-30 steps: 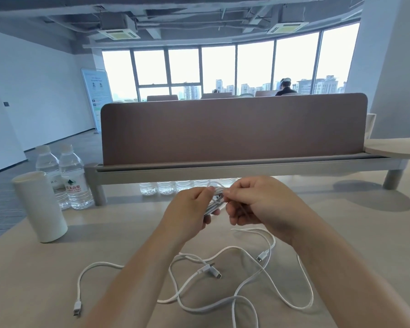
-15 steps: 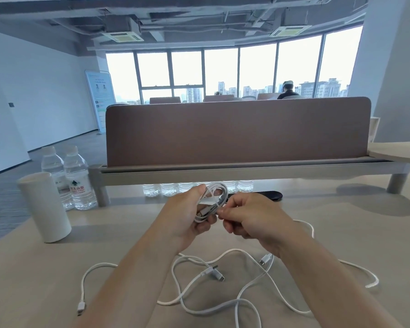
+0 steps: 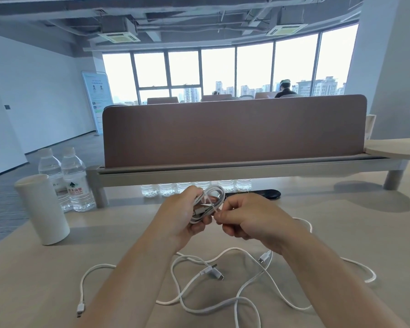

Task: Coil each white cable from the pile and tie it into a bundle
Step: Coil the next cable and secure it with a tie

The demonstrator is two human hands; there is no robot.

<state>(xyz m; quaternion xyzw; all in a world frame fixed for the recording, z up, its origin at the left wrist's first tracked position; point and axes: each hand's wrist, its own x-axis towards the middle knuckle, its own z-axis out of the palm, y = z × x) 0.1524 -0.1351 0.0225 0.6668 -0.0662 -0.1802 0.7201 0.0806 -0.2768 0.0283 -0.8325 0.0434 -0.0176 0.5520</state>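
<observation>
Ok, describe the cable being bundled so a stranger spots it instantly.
Below the long brown desk divider, over the pale wooden table, the left hand grips a white cable coil. It alone is lifted and looped; the other white cables sprawl loose below.

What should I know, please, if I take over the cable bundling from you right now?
Left hand: grips the coiled cable above the desk.
Right hand: pinches a strand of that cable crossing the coil, apparently mid-tie.
Loose white cables: tangled on the desk below the hands.
Done: one cable coiled.
Left: finish tying this one, then coil and tie the rest. No finished bundle is in view.
</observation>
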